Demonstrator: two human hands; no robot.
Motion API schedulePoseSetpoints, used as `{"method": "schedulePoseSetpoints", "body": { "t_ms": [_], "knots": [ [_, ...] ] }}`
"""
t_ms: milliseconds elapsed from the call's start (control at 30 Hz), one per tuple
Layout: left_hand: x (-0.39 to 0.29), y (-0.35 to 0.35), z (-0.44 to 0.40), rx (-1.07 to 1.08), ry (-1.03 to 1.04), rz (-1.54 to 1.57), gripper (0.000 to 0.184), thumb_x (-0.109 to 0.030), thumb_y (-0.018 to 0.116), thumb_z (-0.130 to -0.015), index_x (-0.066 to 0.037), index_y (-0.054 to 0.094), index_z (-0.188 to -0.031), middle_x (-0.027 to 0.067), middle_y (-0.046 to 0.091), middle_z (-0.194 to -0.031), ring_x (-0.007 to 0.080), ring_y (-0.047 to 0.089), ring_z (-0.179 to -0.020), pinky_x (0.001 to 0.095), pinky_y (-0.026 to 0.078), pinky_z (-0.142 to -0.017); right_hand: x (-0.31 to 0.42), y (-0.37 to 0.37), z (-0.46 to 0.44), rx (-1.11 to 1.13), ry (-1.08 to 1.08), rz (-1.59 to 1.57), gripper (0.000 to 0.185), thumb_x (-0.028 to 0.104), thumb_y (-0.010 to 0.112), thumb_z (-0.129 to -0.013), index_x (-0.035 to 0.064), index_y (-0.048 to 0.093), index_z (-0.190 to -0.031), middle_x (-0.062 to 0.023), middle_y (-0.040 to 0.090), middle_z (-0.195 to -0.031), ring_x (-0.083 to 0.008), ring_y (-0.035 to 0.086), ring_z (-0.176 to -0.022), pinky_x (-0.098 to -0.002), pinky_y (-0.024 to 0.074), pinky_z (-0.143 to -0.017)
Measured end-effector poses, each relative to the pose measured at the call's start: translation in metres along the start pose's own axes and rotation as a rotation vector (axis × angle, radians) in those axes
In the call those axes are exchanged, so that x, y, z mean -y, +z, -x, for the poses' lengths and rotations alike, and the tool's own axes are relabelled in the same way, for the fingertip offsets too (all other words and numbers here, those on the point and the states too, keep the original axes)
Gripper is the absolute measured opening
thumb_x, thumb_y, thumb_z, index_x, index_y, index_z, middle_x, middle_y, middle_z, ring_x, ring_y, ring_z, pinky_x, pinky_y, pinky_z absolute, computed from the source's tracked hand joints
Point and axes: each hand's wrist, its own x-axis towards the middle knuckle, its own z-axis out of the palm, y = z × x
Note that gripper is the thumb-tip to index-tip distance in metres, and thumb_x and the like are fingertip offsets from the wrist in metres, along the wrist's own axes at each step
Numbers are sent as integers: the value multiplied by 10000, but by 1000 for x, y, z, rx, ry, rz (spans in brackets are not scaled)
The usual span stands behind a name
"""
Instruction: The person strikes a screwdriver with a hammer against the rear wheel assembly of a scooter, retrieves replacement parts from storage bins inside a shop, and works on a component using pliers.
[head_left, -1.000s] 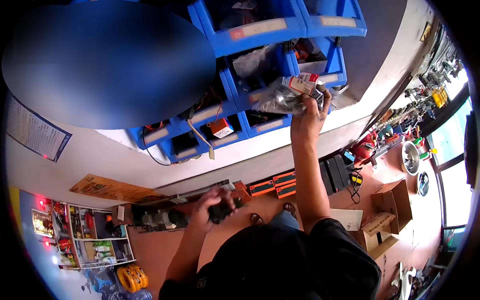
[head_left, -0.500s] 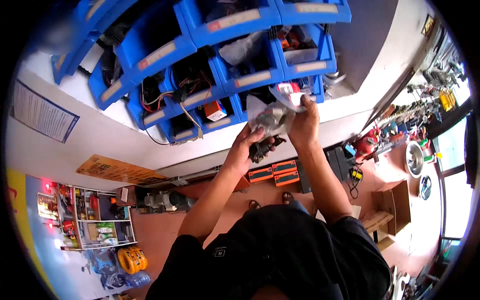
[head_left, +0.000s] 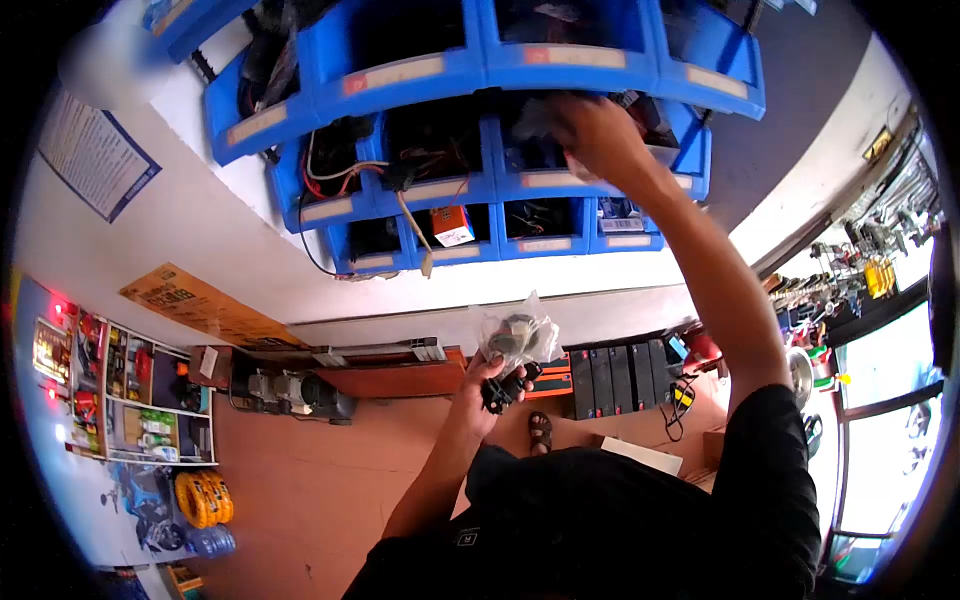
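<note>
In the left hand [head_left: 476, 398] sits a crinkled, transparent plastic bag [head_left: 535, 338].

A printed notice [head_left: 98, 155] hangs on the pale wall [head_left: 200, 235], near an orange board [head_left: 205, 310]. Green bottles [head_left: 155, 425] stand on a shelf [head_left: 160, 404], near yellow rings [head_left: 203, 499] and a blue jug [head_left: 211, 541]. Black cases [head_left: 620, 380] line the reddish floor [head_left: 320, 480].

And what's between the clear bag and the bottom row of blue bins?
Head view: just bare white wall shows between the clear bag and the bottom blue bins.
</note>
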Motion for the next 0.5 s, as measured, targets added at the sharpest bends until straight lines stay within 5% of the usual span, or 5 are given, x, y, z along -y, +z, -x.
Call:
{"method": "schedulePoseSetpoints", "body": {
  "t_ms": [100, 233, 367, 500],
  "knots": [
    [-1, -2, 6, -88, 28, -5, 443, -254, 599, -858, -46, 457, -1223, 133, 593, -887, 289, 632, -742, 338, 532, -555, 17, -20, 73, -216, 72, -357, 176, 54, 593, -843, 24, 571, -1015, -187, 647, -862, -332, 659, -789, -386, 524, -688],
    [-14, 5, -7, -103, 21, -108, 430, -223, 573, -880, -67, 461, -1265, 121, 617, -903, 230, 646, -720, 275, 508, -547, 41, -28, 150, -176, 263, -891, 204, 45, 625, -834, -20, 566, -1018, -84, 638, -834, -127, 608, -731, -286, 498, -648],
    [-20, 29, -34, -84, 53, -171, 412, -238, 562, -886, -73, 482, -1255, 103, 621, -895, 208, 655, -728, 253, 491, -546, 72, -30, 162, 182, 342, -1005, 352, 144, 688, -829, -38, 564, -1104, -113, 638, -900, -129, 583, -773, -272, 488, -704],
    [-17, 34, -48, -15, 73, -211, 447, -210, 559, -883, -61, 468, -1294, 95, 624, -1053, 186, 661, -872, 273, 528, -647, 76, 1, 188, 206, 471, -1434, 659, 282, 709, -850, -25, 405, -1348, -151, 590, -1149, -191, 581, -982, -326, 478, -851]
  ]
}}
